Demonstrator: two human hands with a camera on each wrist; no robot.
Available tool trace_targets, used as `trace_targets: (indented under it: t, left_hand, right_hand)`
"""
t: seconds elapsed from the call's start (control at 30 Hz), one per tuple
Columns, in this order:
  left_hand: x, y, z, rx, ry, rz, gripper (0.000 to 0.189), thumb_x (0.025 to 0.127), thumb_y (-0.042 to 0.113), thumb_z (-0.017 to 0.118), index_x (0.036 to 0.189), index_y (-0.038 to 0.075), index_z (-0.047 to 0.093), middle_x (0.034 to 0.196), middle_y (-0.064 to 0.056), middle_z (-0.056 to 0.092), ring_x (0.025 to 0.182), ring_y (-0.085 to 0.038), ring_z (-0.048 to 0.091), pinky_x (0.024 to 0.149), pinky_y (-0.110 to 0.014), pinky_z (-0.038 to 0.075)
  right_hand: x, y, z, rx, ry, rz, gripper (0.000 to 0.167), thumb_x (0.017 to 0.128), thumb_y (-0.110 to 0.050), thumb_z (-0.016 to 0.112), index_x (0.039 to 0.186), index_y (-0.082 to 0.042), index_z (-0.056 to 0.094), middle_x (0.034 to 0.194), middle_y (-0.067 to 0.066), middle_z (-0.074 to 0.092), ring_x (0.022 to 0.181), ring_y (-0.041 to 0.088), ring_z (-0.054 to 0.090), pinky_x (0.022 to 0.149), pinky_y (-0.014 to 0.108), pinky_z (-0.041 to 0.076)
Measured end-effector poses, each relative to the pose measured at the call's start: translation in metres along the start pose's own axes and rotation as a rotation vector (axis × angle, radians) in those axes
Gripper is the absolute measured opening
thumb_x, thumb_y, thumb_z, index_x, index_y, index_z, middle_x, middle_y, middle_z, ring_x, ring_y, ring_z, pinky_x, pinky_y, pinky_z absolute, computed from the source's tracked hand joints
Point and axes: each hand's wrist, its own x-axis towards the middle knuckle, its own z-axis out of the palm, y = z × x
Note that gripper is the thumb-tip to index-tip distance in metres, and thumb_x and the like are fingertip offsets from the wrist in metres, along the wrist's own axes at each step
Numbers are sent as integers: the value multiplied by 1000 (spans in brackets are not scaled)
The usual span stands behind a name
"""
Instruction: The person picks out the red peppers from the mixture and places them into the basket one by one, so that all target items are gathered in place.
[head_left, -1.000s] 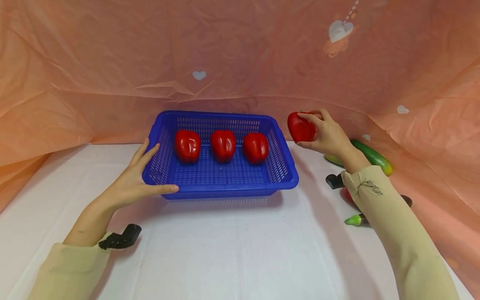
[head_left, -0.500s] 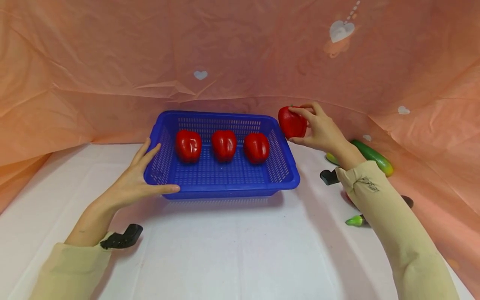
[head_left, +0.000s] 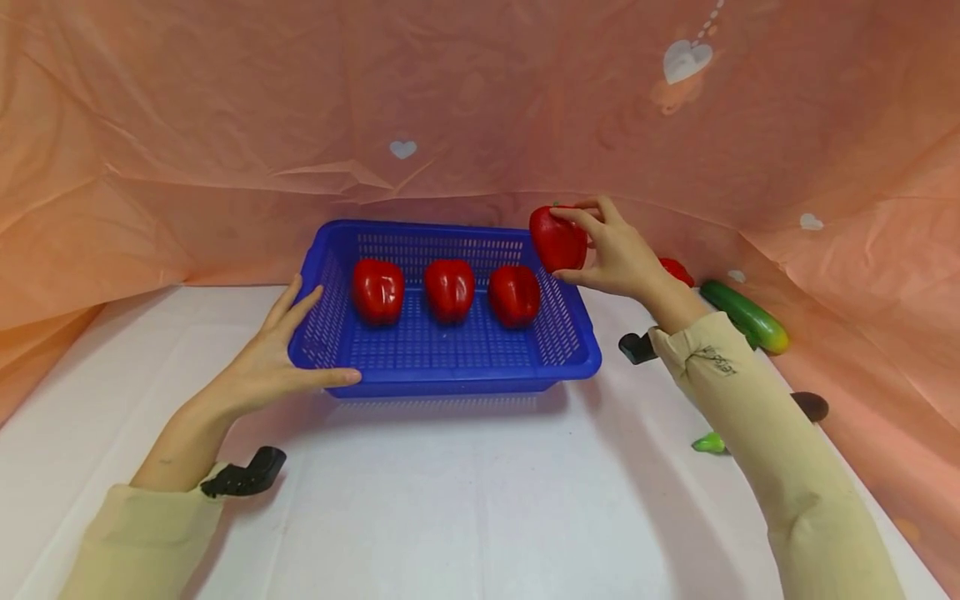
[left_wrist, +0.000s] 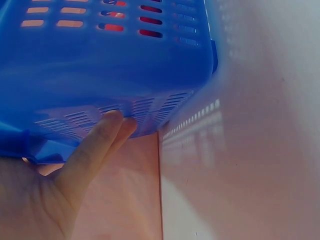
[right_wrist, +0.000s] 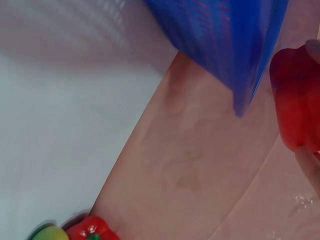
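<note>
My right hand pinches a red bell pepper between thumb and fingers, high at the right end of a blue plastic basket. In the right wrist view this pepper is beside the basket's rim. Three more bell peppers lie in a row inside: a left one, a middle one and a right one. My left hand spreads straight fingers along the basket's left end, with the thumb on its front rim. The left wrist view shows its fingers against the slotted wall.
On the right lie a green cucumber-like vegetable, another red pepper and a dark eggplant with a green stem end, partly hidden by my sleeve. A pinkish-orange cloth hangs behind the white tabletop.
My right hand has moved left with the red bell pepper, from beside the basket to over its right rim. Another red pepper has come into sight behind the wrist. My left hand stays in place.
</note>
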Motion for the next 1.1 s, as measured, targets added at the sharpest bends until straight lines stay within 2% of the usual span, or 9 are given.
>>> trace_targets:
  t: [0.7,1.1]
  left_hand:
    - [0,0,0,-5,-1,-1,119,72,46,81,156,21,1,160,3,-21,145,-47,-3,102,-76,17]
    - [1,0,1,-13,0,-4,119,71,46,82,156,22,1,160,4,-21,145,-46,-3,102,-76,17]
  right_hand:
    - [18,-23,11,5,-30,-92,79,73,-25,83,142,-17,46,138,15,38,118,32,52,89,46,54]
    - [27,-35,12,21,-47,-157,81,73,-26,83,144,-18,44,141,16,36,126,32,47,93,47,52]
